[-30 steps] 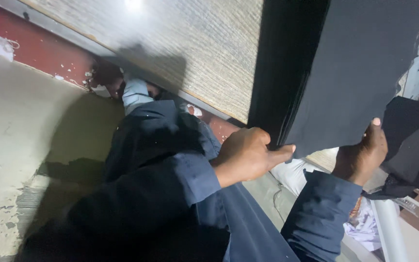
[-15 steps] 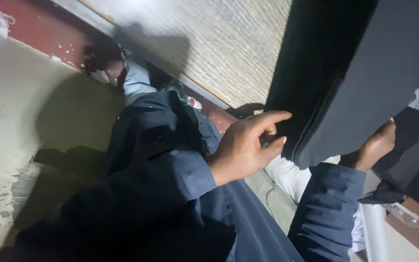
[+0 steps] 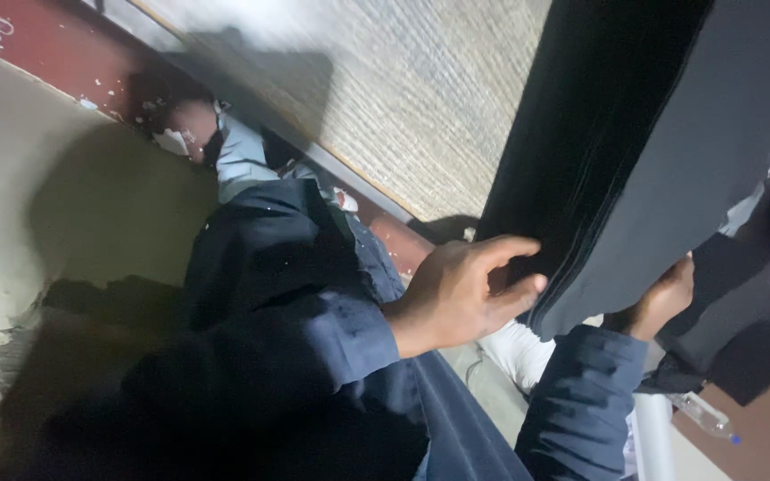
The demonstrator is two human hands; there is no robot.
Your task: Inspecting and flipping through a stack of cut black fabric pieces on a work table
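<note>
Black panel (image 3: 670, 151), navy sleeves (image 3: 314, 338)

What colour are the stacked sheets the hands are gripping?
The stacked sheets are dark grey to black, plain with no pattern, seen in the head view.

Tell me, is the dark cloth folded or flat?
Folded: the dark cloth shows stacked layered edges by the left hand; the right hand holds its bottom edge.
</note>
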